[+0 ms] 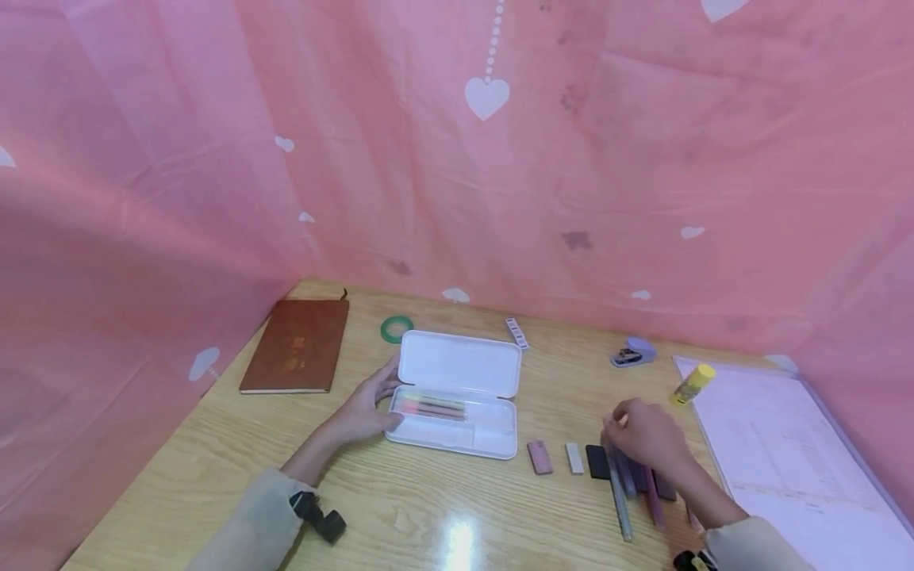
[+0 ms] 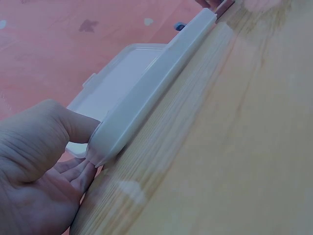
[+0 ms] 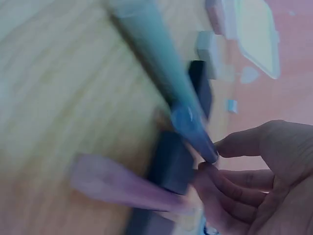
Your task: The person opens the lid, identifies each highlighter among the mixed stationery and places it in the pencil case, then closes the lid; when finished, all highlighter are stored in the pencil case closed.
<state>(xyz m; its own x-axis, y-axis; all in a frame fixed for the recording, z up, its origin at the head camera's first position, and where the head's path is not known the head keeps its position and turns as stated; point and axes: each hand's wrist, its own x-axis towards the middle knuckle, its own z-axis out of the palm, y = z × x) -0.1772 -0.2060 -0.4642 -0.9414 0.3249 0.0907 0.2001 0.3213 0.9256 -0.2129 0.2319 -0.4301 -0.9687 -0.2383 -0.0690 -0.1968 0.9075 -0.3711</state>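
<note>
My left hand grips the left end of an open white pencil case. In the left wrist view, the thumb lies on the case's upper edge and the fingers are beneath. Several slim coloured pens lie in the case, its lid tilted up behind. On the right, my right hand is above a loose group of pens. In the right wrist view, its thumb and forefinger pinch the far end of a blue pen. Beside that are a grey-green pen and a purple pen, both blurred.
Between case and pens lie a pink eraser, a white block and a black block. Farther back are green tape, a purple stapler and a yellow glue stick. A brown notebook is left, papers right.
</note>
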